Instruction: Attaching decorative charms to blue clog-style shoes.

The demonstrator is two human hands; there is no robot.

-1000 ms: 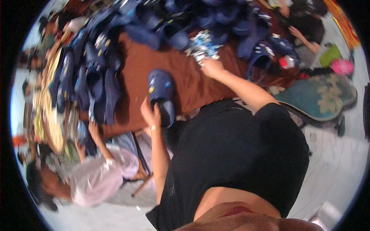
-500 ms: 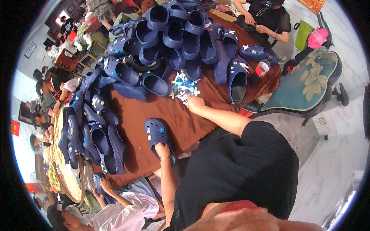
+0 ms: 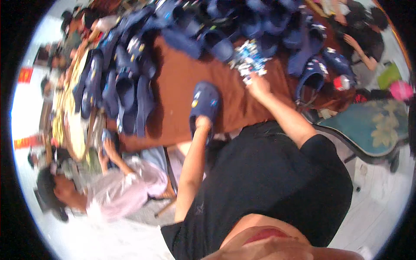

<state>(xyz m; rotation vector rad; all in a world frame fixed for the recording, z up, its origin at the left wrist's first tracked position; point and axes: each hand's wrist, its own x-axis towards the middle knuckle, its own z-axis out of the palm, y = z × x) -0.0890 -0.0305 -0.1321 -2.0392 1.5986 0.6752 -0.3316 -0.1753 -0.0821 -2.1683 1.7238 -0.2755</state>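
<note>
My left hand reaches into the heel opening of a navy blue clog and holds it at the near edge of the table. Its fingers are hidden inside the shoe; a yellow charm and a few other small charms dot the clog's top. Farther right, my right hand is at the near side of a heap of small white and blue shoe charms. Those fingers look closed together, though blurred, and anything between them is too small to make out.
Piled navy clogs cover the far side of the brown cloth; more clogs lie left. A clog and a bottle stand right, near a teal chair. People sit at left and far right.
The whole view has swung, so the table and clogs appear higher and farther right, with more blur. My left hand stays in the clog and my right hand stays at the charm heap.
</note>
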